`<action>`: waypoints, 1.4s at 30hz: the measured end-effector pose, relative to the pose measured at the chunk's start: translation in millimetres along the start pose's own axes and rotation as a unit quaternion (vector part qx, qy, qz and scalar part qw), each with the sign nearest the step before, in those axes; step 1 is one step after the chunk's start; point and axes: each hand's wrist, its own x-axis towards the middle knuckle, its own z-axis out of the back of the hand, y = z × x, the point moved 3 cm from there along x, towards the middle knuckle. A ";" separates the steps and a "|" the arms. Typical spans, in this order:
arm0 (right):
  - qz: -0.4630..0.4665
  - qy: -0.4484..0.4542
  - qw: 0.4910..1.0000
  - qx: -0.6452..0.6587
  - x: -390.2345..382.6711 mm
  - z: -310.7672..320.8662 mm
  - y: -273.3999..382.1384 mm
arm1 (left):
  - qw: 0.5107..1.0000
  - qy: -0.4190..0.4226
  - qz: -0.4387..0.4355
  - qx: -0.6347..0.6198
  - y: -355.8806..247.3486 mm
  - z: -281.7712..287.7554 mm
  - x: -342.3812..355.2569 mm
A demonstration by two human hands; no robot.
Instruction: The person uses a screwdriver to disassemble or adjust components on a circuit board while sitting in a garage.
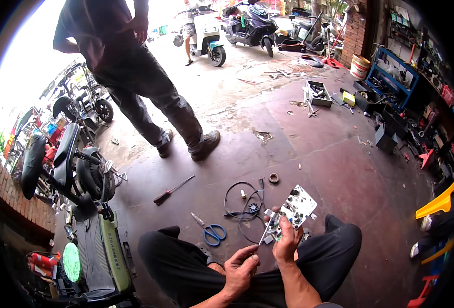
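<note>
I sit cross-legged on the floor with both hands before me. My right hand (287,241) grips a white circuit board (300,205) by its near edge, thumb on top. Dark and metallic components stand on the board, which is tilted. Just left of it, my left hand (241,269) pinches a thin, rod-like piece (262,235) whose upper end reaches the board's near-left side; I cannot make out its exact kind. Beyond my hands a black cable (226,197) lies in loops. Scissors (210,230) with blue handles rest open on the floor to the left.
A screwdriver (171,191) and a tape roll (273,178) lie farther off. A person (150,87) stands ahead at the left. An electric scooter (101,246) is close on my left. A box of tools (319,93) and a blue shelf (395,77) stand at the right.
</note>
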 end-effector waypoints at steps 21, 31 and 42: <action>0.062 0.101 0.988 -0.098 0.0 5.6 -2.3 | 0.981 0.071 0.178 -0.031 -40.3 17.4 19.9; 0.138 0.101 0.952 -0.252 8.8 8.7 -4.9 | 0.998 -0.021 -0.057 0.014 -3.7 -12.0 4.4; 0.017 0.032 0.999 0.038 10.2 2.1 -5.2 | 0.995 -0.005 -0.090 0.044 13.7 -15.8 2.6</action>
